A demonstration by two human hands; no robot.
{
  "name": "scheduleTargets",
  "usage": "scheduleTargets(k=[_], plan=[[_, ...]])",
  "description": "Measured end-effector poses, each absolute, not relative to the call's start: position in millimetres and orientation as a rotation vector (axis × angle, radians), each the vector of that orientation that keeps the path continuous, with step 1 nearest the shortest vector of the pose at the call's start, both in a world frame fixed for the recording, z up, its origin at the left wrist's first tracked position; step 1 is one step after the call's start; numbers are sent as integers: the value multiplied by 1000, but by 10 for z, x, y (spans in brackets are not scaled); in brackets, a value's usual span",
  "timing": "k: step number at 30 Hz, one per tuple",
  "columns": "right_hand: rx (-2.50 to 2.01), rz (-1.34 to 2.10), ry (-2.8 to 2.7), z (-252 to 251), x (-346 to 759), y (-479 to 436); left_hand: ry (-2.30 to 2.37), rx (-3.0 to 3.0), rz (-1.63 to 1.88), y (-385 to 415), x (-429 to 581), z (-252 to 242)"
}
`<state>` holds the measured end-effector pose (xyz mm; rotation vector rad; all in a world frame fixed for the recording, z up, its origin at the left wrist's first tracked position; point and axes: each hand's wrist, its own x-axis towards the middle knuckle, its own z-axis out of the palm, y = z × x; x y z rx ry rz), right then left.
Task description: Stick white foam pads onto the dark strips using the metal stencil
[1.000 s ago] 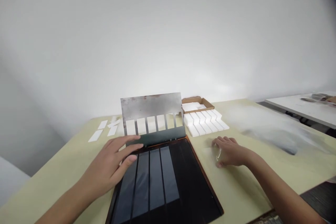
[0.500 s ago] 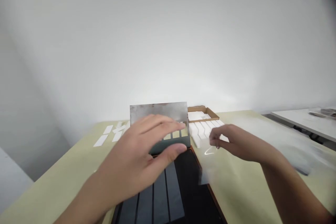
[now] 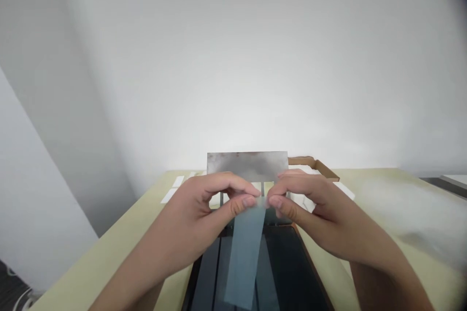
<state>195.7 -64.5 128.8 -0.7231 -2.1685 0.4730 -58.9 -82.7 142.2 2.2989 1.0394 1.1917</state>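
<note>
A translucent bluish film strip (image 3: 245, 257) hangs from the fingertips of both hands. My left hand (image 3: 204, 218) pinches its upper end between thumb and forefinger. Close beside it, my right hand (image 3: 314, 204) grips the same end near the right corner. Below the strip lies a flat black board (image 3: 292, 262) with an orange-brown edge. Long grey strips (image 3: 207, 272) run side by side on its surface. Behind the hands stands an upright metal plate (image 3: 248, 165) with slots in its lower part, some of it hidden by my fingers.
White rectangular pieces (image 3: 171, 192) lie at the back left of the yellow-green tabletop (image 3: 120, 243). An open cardboard box (image 3: 326, 172) stands behind the right hand, white pieces near it. Hazy clear plastic (image 3: 408, 209) covers the right side. A pale wall rises behind.
My right hand has come left from beside the board, carrying the clear strip, to meet my left hand. My left fingers have closed on the strip. The view has shifted left.
</note>
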Motion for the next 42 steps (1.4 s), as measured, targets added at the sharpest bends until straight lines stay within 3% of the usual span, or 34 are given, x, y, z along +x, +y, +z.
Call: scheduleTargets(k=[5,23,42], plan=[[-481,787,-2109,1240,1880,-605,953,2350,1167,-776,-615,1433],[-656,665,-2005,1252,1831,-658,951,2410,1173,-836,-601,1428],[-573,973,-1884,1264,1796,-689,580,2532,1397,-804,-556,1343]])
